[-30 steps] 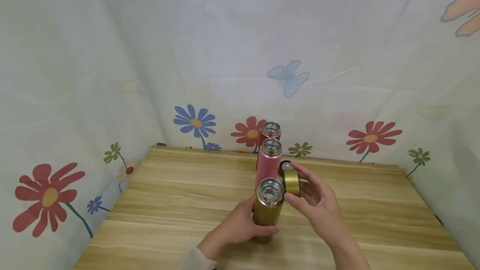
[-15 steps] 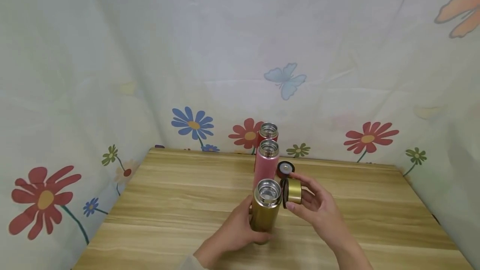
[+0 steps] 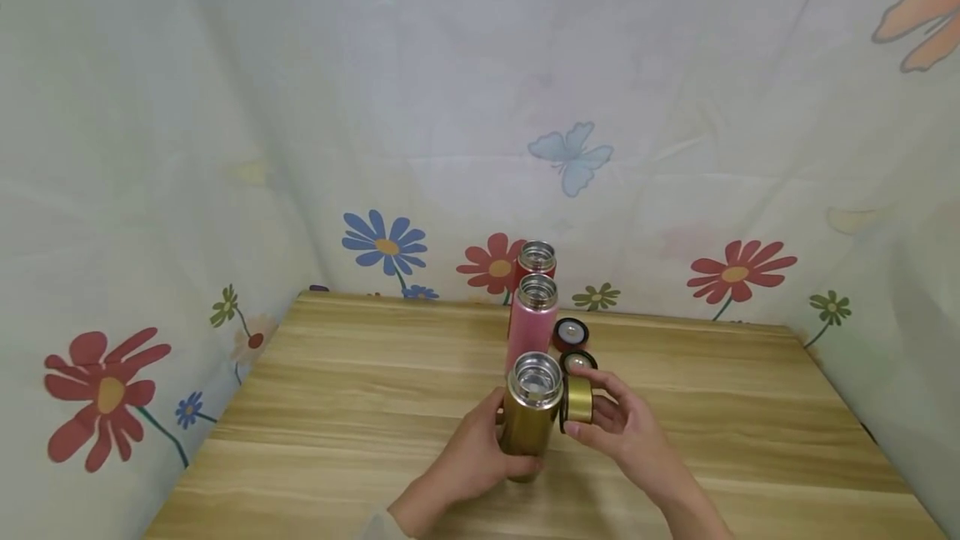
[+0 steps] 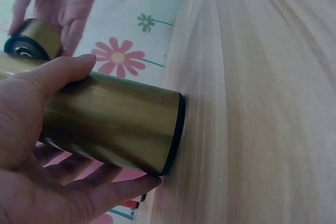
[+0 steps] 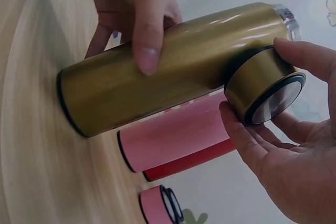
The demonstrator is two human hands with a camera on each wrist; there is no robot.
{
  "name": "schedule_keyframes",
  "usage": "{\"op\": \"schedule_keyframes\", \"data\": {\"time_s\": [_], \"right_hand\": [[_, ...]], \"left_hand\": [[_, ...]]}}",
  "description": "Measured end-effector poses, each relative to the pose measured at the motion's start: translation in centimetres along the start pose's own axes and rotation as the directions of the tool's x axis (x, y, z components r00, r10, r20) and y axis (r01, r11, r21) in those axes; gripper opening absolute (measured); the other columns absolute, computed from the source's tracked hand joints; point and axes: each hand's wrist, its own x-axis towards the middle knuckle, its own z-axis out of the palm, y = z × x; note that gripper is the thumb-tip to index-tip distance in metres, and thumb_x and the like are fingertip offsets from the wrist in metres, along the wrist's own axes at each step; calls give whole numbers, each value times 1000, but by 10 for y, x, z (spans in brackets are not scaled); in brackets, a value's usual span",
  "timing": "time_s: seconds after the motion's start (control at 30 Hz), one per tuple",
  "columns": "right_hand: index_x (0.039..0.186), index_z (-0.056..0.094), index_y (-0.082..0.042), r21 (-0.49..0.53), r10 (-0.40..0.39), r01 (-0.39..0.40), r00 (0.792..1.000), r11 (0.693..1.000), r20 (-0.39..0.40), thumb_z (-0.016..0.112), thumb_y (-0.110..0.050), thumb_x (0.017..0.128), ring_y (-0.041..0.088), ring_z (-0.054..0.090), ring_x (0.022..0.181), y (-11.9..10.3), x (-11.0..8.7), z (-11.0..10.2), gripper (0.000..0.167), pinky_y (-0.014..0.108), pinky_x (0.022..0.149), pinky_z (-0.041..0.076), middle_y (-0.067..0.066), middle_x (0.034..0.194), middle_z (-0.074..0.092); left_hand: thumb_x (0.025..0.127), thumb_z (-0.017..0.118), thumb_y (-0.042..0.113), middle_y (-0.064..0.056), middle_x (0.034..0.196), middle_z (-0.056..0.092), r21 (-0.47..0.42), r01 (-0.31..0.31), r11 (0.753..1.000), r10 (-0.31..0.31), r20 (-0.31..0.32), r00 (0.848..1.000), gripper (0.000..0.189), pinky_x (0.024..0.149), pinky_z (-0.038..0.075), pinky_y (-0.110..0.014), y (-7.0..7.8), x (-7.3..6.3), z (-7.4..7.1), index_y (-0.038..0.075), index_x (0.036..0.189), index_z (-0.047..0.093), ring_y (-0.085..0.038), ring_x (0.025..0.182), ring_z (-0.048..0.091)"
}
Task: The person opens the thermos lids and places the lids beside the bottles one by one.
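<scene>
A gold thermos bottle (image 3: 528, 427) stands upright with its steel mouth uncovered. My left hand (image 3: 471, 458) grips its lower body, the thumb across the near side and the fingers behind. In the right wrist view, the bottle's dark base sits at the tabletop. Just right of the bottle's neck, my right hand (image 3: 633, 444) pinches the gold lid (image 3: 578, 401) between thumb and fingers. The lid is turned on its side, its black-rimmed underside toward the bottle. In the right wrist view, the lid (image 5: 262, 85) overlaps the bottle's upper body.
Behind the gold bottle, a pink thermos bottle (image 3: 533, 328) and a red thermos bottle (image 3: 537, 270) stand uncovered in a row. To their right, a red lid (image 3: 572, 333) and a pink lid (image 5: 155, 205) lie on the wooden table (image 3: 360, 382). A flowered curtain (image 3: 450, 148) hangs behind.
My right hand has brought the gold lid down and nearer along the bottle's right side, uncovering the lids behind it in the head view. The left hand keeps its hold on the bottle.
</scene>
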Motion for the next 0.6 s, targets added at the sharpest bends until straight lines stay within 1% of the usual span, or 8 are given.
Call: {"op": "schedule_keyframes", "data": {"time_s": [0.13,0.23,0.4,0.6], "right_hand": [[145,45,0,-5,5,-5,1000,1000,11,78,-2,88,15,67,119,8,0,-1,66,30,96,59,11,139,56],[145,45,0,-6,1,0,1000,1000,32,77,-2,89,15,66,121,13,0,-3,64,31,98,58,9,141,54],[144,44,0,-1,9,-9,999,1000,37,77,-2,89,14,66,121,19,-1,-5,64,31,98,58,8,142,51],[144,44,-3,-18,36,-35,998,999,59,79,-6,88,19,66,123,25,1,-4,66,32,97,58,16,143,48]], "left_hand": [[74,92,39,3,131,65,5,0,1000,0,8,1000,78,102,53,-47,0,0,0,27,139,51,-20,121,63],[75,91,39,3,132,65,2,4,1000,-4,11,1000,77,102,53,-48,1,0,0,27,139,51,-21,122,63],[75,92,38,2,132,65,3,2,1000,-2,3,1000,75,102,54,-49,2,-1,0,27,138,52,-23,123,64],[75,92,38,2,131,66,21,-8,1000,8,-24,1000,71,101,54,-49,2,-4,2,27,134,54,-23,123,64]]}}
